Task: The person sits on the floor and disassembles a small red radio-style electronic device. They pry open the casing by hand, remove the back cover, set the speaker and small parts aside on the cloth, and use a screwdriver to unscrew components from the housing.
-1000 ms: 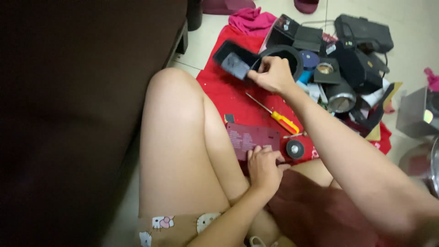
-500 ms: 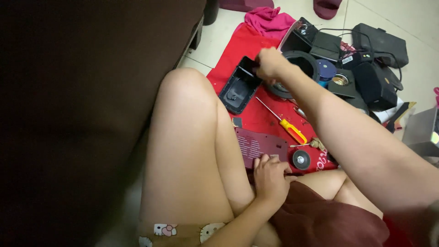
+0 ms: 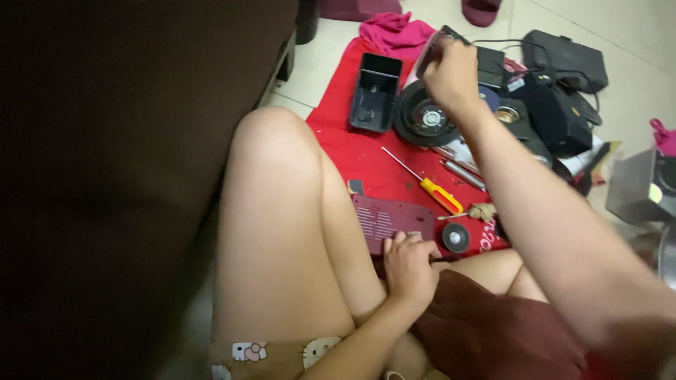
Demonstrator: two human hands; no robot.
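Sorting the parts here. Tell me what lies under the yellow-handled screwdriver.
The yellow-handled screwdriver lies flat on the red cloth, spread over the tiled floor. Whatever is beneath the cloth is covered.

Panel (image 3: 387, 219): touching your left hand (image 3: 410, 267) fingertips.
Small speaker (image 3: 455, 238): just right of them.
Screwdriver (image 3: 429, 184): beyond them.
Large speaker (image 3: 424, 116): under your right hand (image 3: 451, 70).

A dark red perforated panel (image 3: 389, 219) lies flat on red cloth (image 3: 352, 144) beside the knee.
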